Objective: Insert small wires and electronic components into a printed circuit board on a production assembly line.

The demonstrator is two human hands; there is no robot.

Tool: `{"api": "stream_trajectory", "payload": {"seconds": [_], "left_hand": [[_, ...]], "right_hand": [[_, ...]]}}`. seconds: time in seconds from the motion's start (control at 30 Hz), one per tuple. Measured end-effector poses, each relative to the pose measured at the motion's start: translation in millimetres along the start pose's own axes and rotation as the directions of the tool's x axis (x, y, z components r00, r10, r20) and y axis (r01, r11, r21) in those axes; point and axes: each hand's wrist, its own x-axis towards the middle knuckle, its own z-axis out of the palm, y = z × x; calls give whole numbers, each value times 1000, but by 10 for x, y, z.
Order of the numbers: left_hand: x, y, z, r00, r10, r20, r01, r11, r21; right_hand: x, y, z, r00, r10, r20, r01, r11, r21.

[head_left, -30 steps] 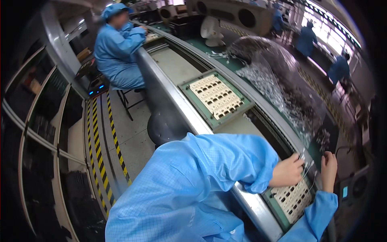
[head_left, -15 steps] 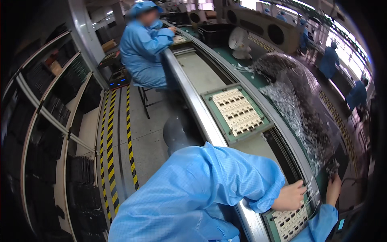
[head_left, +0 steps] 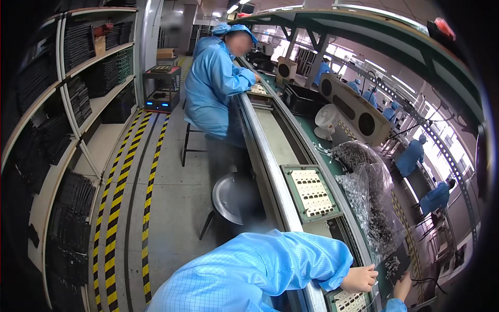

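Partly beneath the closed left hand [head_left: 359, 279] lies a cream board [head_left: 349, 303], grip unclear for the right hand [head_left: 402, 287].

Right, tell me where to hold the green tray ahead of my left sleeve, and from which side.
Take the green tray by opposite edges of its rim, likely best from above: it lies flat, its rim mostly bare around the cream boards.

Trays [head_left: 294, 193] line the conveyor [head_left: 276, 143], left of the bag [head_left: 371, 192].

left arm [head_left: 291, 262]: bent, extended rightward | left hand [head_left: 359, 279]: curled | right hand [head_left: 402, 287]: near left hand, pointing forward
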Motion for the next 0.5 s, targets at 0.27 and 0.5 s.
{"api": "stream_trajectory", "payload": {"seconds": [0.27,0.5], "left_hand": [[-3,30,-129,997,-26,-67,28,999,40],[-94,134,-174,993,-92,-69,99,990,97]], "right_hand": [[-408,22,-629,985,-147,-94,155,984,89],[-909,-120,-1174,986,156,-58,-130,939,318]]}}
